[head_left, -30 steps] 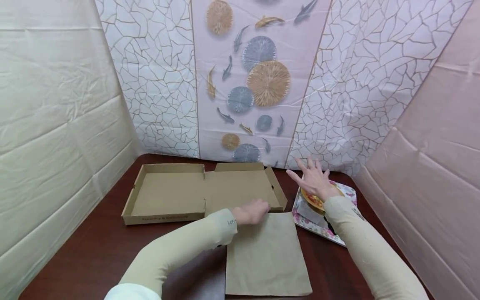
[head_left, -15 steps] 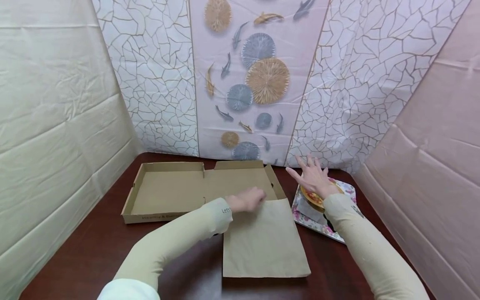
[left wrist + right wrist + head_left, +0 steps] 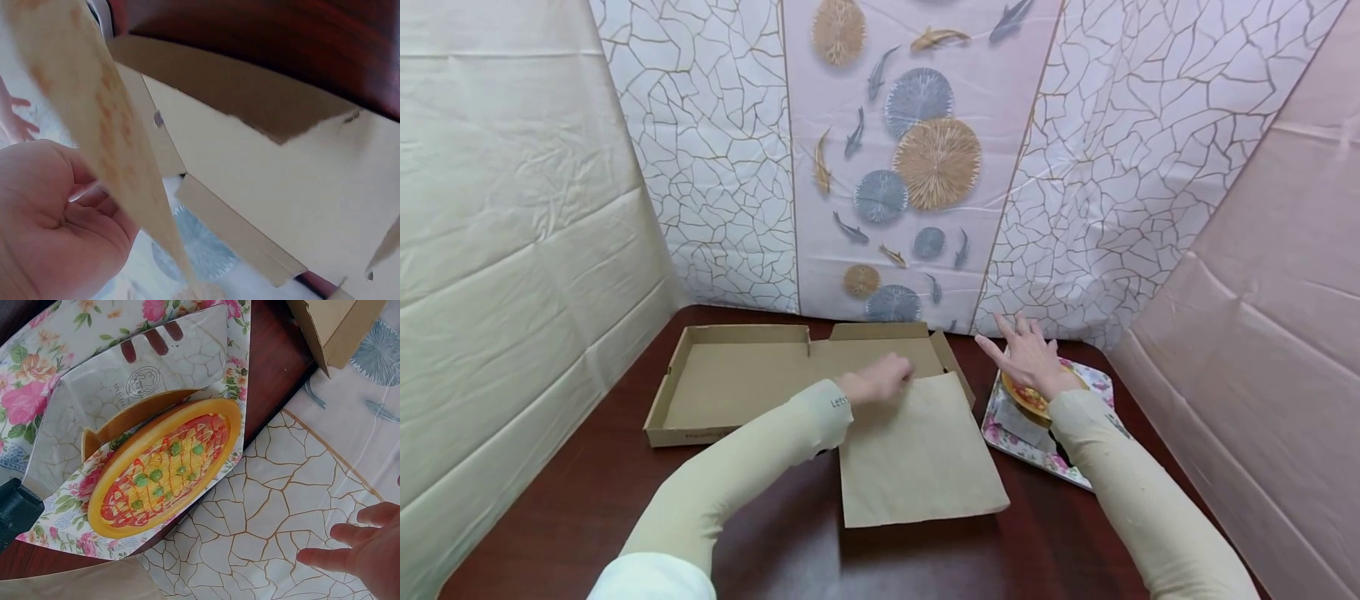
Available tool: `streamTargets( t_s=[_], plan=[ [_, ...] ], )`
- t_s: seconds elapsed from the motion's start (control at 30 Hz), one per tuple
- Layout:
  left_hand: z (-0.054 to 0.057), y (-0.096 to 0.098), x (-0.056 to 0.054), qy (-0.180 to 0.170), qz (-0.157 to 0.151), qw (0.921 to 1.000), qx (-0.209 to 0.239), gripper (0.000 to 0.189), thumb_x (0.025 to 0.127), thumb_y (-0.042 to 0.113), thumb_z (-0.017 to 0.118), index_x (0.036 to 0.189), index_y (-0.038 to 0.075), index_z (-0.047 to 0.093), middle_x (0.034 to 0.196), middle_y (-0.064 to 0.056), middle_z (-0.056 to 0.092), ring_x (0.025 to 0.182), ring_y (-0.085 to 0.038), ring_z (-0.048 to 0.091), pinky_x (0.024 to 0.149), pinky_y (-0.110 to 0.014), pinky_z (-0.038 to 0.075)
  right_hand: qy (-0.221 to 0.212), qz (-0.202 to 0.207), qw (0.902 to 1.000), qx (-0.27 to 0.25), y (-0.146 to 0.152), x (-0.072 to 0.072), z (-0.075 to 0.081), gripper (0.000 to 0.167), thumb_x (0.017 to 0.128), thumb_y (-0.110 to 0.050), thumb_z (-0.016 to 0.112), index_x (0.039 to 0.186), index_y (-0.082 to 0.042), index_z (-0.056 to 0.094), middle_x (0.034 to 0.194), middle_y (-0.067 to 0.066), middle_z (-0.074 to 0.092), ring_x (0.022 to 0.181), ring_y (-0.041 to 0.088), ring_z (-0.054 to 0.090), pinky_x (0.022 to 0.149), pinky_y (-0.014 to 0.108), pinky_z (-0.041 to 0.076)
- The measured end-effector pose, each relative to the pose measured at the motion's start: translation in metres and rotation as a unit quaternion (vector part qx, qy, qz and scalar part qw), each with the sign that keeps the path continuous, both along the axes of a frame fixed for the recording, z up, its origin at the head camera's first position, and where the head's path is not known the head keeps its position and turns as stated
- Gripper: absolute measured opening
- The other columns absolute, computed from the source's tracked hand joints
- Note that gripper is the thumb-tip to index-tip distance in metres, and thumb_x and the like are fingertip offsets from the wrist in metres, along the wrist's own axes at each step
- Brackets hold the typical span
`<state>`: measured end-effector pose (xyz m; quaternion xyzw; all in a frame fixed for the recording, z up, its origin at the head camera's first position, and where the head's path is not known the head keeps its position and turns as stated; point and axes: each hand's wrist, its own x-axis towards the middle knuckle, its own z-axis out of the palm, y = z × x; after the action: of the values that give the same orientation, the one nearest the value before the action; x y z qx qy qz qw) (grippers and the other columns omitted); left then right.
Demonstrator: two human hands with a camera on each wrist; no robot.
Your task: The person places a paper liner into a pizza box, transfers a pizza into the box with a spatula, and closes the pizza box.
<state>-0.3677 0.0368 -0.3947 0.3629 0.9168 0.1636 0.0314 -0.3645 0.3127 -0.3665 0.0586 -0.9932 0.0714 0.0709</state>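
Observation:
My left hand [image 3: 876,379] grips the far left corner of a brown paper sheet [image 3: 921,458], fingers curled against its edge. Lifted at a slant, the sheet extends toward me and overlaps the open cardboard pizza box [image 3: 730,387] in the head view. Brownish stains mark the paper [image 3: 109,119] in the left wrist view. My right hand [image 3: 1026,362] is held with fingers spread above the floral tray [image 3: 1101,383], holding nothing. On that tray lie a toy-like pizza [image 3: 165,478] with green bits and a slotted metal pizza server [image 3: 194,359] with a dark handle [image 3: 19,509].
The box lies flat along the table's back, its lid [image 3: 850,362] folded out to the right with raised flaps. Dark wood table [image 3: 565,517] shows around it. A patterned cloth [image 3: 737,192] hangs behind, with pale cloth walls at both sides.
My left hand has moved up and to the left with the paper sheet, whose near edge has risen off the table's front area. My right hand has hardly moved.

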Motion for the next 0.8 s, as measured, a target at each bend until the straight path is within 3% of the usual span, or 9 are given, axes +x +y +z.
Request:
streamTargets(
  t_s=[0.6,0.8],
  plan=[
    [0.011,-0.033,-0.024,0.016,0.100,0.9948,0.003,0.037,0.085,-0.011,0.040,0.059,0.014,0.030,0.058,0.001,0.024,0.054,-0.013,0.025,0.052,-0.026,0.026,0.013,0.004,0.9999,-0.001,-0.001,-0.001,0.001,0.080,0.095,-0.070,0.022,0.156,-0.019,0.014,0.157,0.030,0.015,0.143,0.051,0.016,0.101,0.079,0.018],
    [0.017,-0.047,-0.028,0.006,0.130,0.9915,0.004,0.036,0.081,-0.012,0.039,0.057,0.013,0.033,0.054,0.000,0.034,0.049,-0.013,0.034,0.048,-0.025,0.031,0.012,0.008,0.9999,0.005,-0.002,-0.001,0.005,0.081,0.095,-0.070,0.019,0.157,-0.019,0.012,0.156,0.031,0.017,0.142,0.053,0.016,0.101,0.079,0.019]
  ],
)
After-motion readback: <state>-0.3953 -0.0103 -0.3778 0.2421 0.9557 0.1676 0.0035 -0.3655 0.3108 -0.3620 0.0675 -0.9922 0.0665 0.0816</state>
